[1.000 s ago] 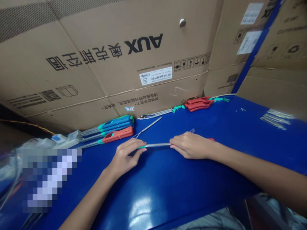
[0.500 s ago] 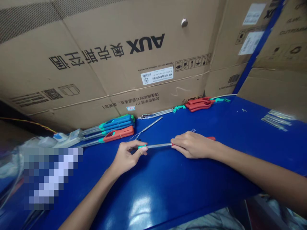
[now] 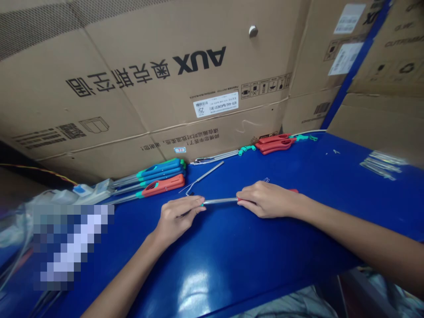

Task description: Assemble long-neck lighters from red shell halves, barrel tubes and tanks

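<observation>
A long lighter with a thin metal tube (image 3: pixel 220 201) and a red handle lies across the blue table (image 3: pixel 232 256) between my hands. My left hand (image 3: pixel 177 216) pinches the tube's green-capped tip with closed fingers. My right hand (image 3: pixel 266 199) is wrapped over the red handle, whose end shows just behind the wrist. A bare metal tube with loose wires (image 3: pixel 203 176) lies just beyond my left hand.
Finished blue and red lighters (image 3: pixel 159 176) are stacked at the left by the cardboard wall (image 3: pixel 149 84). Red handles (image 3: pixel 274 143), green caps (image 3: pixel 247 150) and metal tubes (image 3: pixel 215 157) lie along the back. Clear sleeves (image 3: pixel 380 165) sit at the right.
My left hand's fingers have closed further over the tube's tip and slid slightly right. My right hand has hardly moved.
</observation>
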Action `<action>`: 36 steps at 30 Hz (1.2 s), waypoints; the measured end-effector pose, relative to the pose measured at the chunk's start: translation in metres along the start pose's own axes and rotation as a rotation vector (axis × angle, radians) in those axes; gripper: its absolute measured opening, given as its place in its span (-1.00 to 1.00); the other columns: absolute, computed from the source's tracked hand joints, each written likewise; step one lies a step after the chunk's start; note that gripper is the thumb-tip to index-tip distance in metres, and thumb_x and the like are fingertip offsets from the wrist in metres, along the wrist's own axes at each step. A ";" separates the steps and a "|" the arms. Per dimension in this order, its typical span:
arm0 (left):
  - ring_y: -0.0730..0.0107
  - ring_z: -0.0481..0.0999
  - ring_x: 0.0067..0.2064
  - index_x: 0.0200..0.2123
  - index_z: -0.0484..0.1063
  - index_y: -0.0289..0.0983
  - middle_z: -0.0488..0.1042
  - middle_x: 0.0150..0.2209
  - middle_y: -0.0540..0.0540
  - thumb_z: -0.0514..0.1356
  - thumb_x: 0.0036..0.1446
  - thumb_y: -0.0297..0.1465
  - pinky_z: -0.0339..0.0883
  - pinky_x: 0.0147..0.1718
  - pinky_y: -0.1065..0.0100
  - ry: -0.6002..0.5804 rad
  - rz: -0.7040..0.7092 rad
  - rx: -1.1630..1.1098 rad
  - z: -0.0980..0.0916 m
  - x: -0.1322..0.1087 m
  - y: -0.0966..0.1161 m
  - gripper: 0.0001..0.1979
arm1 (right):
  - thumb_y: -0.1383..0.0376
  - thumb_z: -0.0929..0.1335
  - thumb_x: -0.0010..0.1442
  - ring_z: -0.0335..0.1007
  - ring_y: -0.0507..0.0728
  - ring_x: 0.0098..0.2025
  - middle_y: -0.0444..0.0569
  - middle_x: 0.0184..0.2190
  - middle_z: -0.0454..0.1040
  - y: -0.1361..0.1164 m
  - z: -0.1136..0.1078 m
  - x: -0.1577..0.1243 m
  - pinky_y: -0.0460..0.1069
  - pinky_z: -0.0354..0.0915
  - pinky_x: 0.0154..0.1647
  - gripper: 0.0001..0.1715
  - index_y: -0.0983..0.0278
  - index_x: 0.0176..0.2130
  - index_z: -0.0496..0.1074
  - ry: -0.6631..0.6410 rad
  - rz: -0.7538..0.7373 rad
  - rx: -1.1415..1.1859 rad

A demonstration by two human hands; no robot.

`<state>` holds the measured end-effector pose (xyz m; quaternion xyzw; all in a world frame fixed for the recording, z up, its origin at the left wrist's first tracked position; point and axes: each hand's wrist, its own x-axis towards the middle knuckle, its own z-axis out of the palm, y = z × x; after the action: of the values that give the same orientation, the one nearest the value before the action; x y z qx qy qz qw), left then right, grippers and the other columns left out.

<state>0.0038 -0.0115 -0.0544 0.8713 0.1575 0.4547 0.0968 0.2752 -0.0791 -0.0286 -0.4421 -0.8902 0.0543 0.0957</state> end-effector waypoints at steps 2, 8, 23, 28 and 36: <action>0.29 0.67 -0.26 -0.25 0.60 -0.24 0.65 -0.28 -0.06 0.32 0.08 -0.53 0.61 -0.21 0.33 0.023 0.045 0.009 0.000 0.000 0.000 -0.85 | 0.31 0.21 0.37 0.42 0.10 -0.37 -0.03 -0.39 0.52 0.000 -0.001 0.000 -0.04 0.15 -0.33 -0.70 0.32 -0.30 0.45 0.002 -0.009 0.040; 0.30 0.67 -0.26 -0.24 0.59 -0.26 0.66 -0.28 -0.07 0.32 0.07 -0.57 0.61 -0.21 0.35 0.039 0.079 0.007 -0.001 0.002 0.001 -0.82 | 0.33 0.21 0.37 0.41 0.08 -0.37 -0.02 -0.42 0.50 -0.002 -0.003 -0.001 -0.05 0.15 -0.33 -0.70 0.32 -0.34 0.44 0.008 -0.024 0.109; 0.22 0.60 -0.22 -0.03 0.46 -0.28 0.62 -0.23 -0.16 0.35 0.09 -0.27 0.45 -0.19 0.19 -0.211 0.101 0.190 0.000 0.011 0.012 -0.61 | 0.31 0.23 0.35 0.41 0.09 -0.38 -0.02 -0.39 0.51 -0.009 0.001 0.003 -0.03 0.14 -0.35 -0.73 0.33 -0.30 0.45 0.033 0.012 0.041; 0.24 0.59 -0.21 -0.12 0.49 -0.27 0.60 -0.21 -0.16 0.30 0.14 -0.31 0.45 -0.13 0.21 -0.176 -0.067 0.173 -0.006 0.008 0.008 -0.75 | 0.31 0.23 0.35 0.40 0.09 -0.38 -0.02 -0.38 0.51 -0.005 0.001 0.002 -0.04 0.15 -0.34 -0.73 0.32 -0.30 0.46 0.067 0.019 0.072; 0.39 0.53 -0.44 -0.37 0.54 -0.29 0.58 -0.43 -0.09 0.26 0.13 -0.38 0.44 -0.40 0.38 -0.116 -0.157 0.047 -0.008 0.011 0.009 -0.89 | 0.29 0.21 0.36 0.40 0.09 -0.36 -0.01 -0.36 0.51 -0.005 0.001 0.001 -0.03 0.17 -0.33 -0.72 0.32 -0.26 0.47 0.085 0.024 0.062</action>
<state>0.0050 -0.0154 -0.0391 0.8832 0.2302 0.3905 0.1207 0.2706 -0.0815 -0.0282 -0.4513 -0.8779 0.0644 0.1464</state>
